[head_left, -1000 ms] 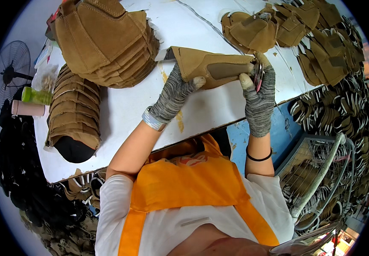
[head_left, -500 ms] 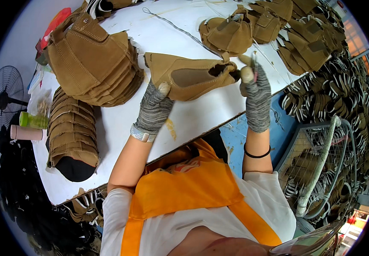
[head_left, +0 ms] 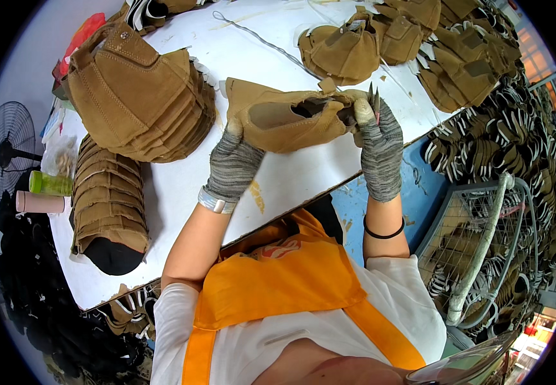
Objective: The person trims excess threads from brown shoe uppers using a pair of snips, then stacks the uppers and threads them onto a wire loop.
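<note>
A brown suede shoe upper is held up over the white table, its dark opening turned toward me. My left hand, in a grey knit glove, grips its left end, thumb on the near face. At its right end, my gloved right hand pinches the edge between thumb and fingers. That same hand also keeps a slim pointed tool, which looks like thread snips, with two dark tips pointing up and away. The fingers behind the upper are hidden.
Left on the white table stand a tall stack of brown uppers and a curved row of them. More uppers lie at the far right. A wire basket stands right of me, a fan far left.
My right hand has moved slightly left and closed on the upper's right end. The upper has tilted, showing more of its opening. The tool's tips now stand out plainly.
</note>
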`<state>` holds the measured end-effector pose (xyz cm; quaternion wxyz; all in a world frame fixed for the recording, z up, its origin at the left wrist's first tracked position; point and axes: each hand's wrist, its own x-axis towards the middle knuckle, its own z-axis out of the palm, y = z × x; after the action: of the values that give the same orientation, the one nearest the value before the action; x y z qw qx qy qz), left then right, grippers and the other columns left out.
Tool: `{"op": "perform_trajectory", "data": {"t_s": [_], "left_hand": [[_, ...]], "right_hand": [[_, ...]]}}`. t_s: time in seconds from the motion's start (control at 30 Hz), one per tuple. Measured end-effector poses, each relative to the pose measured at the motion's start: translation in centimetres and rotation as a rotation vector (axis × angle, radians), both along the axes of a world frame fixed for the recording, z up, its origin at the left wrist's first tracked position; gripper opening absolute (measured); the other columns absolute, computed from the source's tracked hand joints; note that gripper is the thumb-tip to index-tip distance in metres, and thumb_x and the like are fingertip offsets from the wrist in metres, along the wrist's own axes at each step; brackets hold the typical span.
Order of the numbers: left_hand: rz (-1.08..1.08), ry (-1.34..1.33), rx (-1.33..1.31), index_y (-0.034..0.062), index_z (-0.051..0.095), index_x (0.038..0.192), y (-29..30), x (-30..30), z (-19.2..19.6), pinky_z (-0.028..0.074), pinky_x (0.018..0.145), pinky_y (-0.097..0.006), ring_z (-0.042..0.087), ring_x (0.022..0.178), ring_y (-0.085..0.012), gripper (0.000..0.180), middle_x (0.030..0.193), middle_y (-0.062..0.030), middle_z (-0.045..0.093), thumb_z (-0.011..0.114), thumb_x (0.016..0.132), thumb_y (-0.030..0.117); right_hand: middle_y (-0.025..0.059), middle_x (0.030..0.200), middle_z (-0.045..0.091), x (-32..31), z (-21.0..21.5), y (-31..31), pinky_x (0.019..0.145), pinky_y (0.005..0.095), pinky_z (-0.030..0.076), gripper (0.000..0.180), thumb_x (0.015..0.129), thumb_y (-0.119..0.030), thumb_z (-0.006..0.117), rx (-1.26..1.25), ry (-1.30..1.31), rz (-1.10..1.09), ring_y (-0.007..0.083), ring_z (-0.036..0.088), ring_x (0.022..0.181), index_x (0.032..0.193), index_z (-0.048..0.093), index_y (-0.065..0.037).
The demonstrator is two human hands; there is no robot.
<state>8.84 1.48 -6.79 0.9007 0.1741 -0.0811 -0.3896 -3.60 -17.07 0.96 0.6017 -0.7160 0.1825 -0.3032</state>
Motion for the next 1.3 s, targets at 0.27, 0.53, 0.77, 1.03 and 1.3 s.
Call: {"op": "perform_trajectory", "data": {"t_s": [0.27,0.53,0.77,1.03,1.3], "left_hand": [[0.061,-0.261,0.121,0.0067,0.034,0.137,0.1,-0.6,1.9,0.027,0.111,-0.044,0.037,0.127,-0.0276,0.065,0.137,-0.0127,0.040,0.054,0.089,0.046],[0.012,-0.136,0.119,0.0066,0.033,0.137,0.1,-0.5,1.0,0.031,0.109,-0.045,0.039,0.126,-0.0296,0.067,0.136,-0.0144,0.041,0.054,0.089,0.047],[-0.018,-0.114,0.095,0.0066,0.032,0.138,0.1,-0.1,1.0,0.030,0.109,-0.046,0.038,0.127,-0.0316,0.070,0.137,-0.0159,0.040,0.057,0.087,0.047],[-0.068,-0.016,0.007,0.0028,0.030,0.138,0.2,0.4,0.1,0.033,0.108,-0.042,0.041,0.125,-0.0292,0.061,0.135,-0.0172,0.040,0.051,0.093,0.038],[-0.073,-0.032,0.014,0.0016,0.029,0.138,0.0,0.6,0.1,0.034,0.108,-0.042,0.040,0.126,-0.0296,0.062,0.135,-0.0172,0.040,0.050,0.093,0.039]], "right_hand": [[0.0035,0.083,0.063,0.1,-0.7,1.3,0.066,0.0223,0.046,0.035,0.094,-0.033,0.053,0.051,-0.094,0.055,0.0093,0.056,0.074,0.108,0.061,-0.001],[0.0038,0.085,0.064,-0.2,0.3,1.8,0.065,0.0214,0.049,0.040,0.092,-0.036,0.057,0.054,-0.003,0.104,0.0075,0.059,0.074,0.110,0.061,-0.001],[0.0042,0.082,0.064,-0.1,0.0,1.7,0.063,0.0215,0.048,0.039,0.090,-0.034,0.060,0.109,-0.009,0.131,0.0079,0.059,0.072,0.107,0.061,0.000],[0.0048,0.083,0.065,-0.2,0.0,2.0,0.065,0.0220,0.049,0.037,0.091,-0.033,0.060,0.136,0.015,0.120,0.0083,0.060,0.073,0.107,0.061,0.001],[0.0048,0.082,0.064,0.1,-0.6,2.0,0.065,0.0220,0.049,0.036,0.091,-0.032,0.059,0.148,0.004,0.126,0.0085,0.059,0.073,0.107,0.061,0.000]]}}
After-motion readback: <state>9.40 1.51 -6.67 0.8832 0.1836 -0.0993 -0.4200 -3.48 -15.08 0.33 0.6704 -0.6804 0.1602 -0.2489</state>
